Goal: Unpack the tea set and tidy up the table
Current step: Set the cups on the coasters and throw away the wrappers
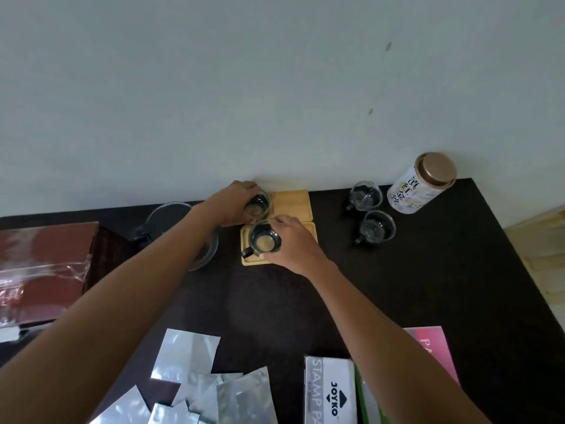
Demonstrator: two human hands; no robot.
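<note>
Counter [397,301], dark, set against a pale wall. Left hand [235,203] curls its grip round a glass cup [257,205] at the far edge, on or beside the far wooden coaster [295,205]; which one cannot tell. Right hand [290,243] closes thumb and fingers round a second glass cup [264,241], black handle to the left, standing on the near wooden coaster [310,231]. Two more glass cups [366,195] [377,227] stand to the right, well apart from the coasters, near a tea canister [419,185] printed with Chinese characters. Glass teapot [183,234] sits left, under the left forearm. Red box [42,267] at far left. Near edge: silver foil packets [195,384], a grey box [330,390] reading "STAMP PA…" and "JOYKO", and a pink sheet [434,347].
</note>
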